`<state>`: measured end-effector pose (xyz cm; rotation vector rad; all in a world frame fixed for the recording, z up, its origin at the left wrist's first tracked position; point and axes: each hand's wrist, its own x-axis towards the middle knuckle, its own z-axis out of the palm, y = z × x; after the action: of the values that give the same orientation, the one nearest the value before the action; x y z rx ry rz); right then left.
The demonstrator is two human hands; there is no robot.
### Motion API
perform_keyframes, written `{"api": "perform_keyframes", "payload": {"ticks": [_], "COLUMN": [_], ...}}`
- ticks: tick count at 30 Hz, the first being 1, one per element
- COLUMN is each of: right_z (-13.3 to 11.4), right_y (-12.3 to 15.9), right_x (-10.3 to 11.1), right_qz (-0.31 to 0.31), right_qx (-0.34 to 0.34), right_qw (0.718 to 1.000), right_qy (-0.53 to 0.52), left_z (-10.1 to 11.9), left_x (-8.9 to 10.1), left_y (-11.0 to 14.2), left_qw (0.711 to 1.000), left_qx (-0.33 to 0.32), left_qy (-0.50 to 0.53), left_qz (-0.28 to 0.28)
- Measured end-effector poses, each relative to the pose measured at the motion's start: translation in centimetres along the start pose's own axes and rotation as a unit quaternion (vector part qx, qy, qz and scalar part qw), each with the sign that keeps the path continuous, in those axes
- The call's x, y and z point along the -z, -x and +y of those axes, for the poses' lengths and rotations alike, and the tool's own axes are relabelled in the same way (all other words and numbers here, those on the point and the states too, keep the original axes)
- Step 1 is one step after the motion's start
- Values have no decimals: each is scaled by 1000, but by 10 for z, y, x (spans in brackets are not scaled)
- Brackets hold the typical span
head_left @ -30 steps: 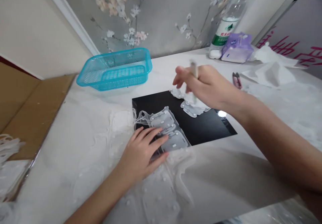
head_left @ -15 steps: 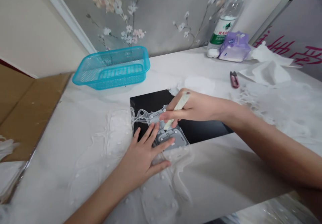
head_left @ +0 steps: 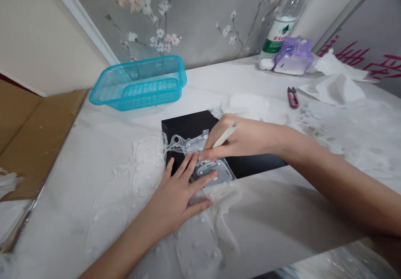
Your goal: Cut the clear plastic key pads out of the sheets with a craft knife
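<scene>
While the left hand (head_left: pixel 173 195) lies spread flat, the right hand (head_left: pixel 247 139) grips a pale pen (head_left: pixel 226 135)!
Both are right over a clear plastic sheet (head_left: pixel 196 144).

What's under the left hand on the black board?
The left hand rests on a clear moulded plastic sheet over a black board. Grey rounded panels show by the fingers; the part under the palm is covered.

A rectangular black board (head_left: pixel 188 124) is lying on the white desk (head_left: pixel 225 78), with a blue plastic mesh basket (head_left: pixel 138 65) sitting at eleven o'clock and pink-handled metal snips (head_left: pixel 293 97) lying at two o'clock.
</scene>
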<state>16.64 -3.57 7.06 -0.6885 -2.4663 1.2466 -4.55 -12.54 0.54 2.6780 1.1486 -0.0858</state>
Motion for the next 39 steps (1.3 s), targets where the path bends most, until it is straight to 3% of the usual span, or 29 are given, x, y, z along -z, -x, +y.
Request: {"api": "perform_keyframes", "payload": {"ticks": [7, 21, 27, 31, 36, 39], "right_z": [-8, 12, 29, 28, 23, 26], "right_y": [4, 10, 0, -1, 20, 37], "right_x": [6, 25, 17, 8, -6, -5], "right_qz": [-61, -28, -22, -8, 25, 19], "right_qx": [-14, -108, -83, -41, 15, 6], "right_qw": [996, 994, 992, 995, 999, 999], "right_qy": [67, -9, -91, -93, -39, -30], "left_z": [-1, 0, -1, -1, -1, -2], "left_x": [2, 1, -1, 1, 3, 2], "left_y": [-1, 0, 0, 0, 0, -1], "left_qw": [1000, 1000, 1000, 1000, 999, 999], "left_qx": [5, -3, -7, -3, -1, -2], "left_qy": [21, 13, 13, 18, 31, 31], "left_qz": [-13, 1, 3, -1, -7, -14]}}
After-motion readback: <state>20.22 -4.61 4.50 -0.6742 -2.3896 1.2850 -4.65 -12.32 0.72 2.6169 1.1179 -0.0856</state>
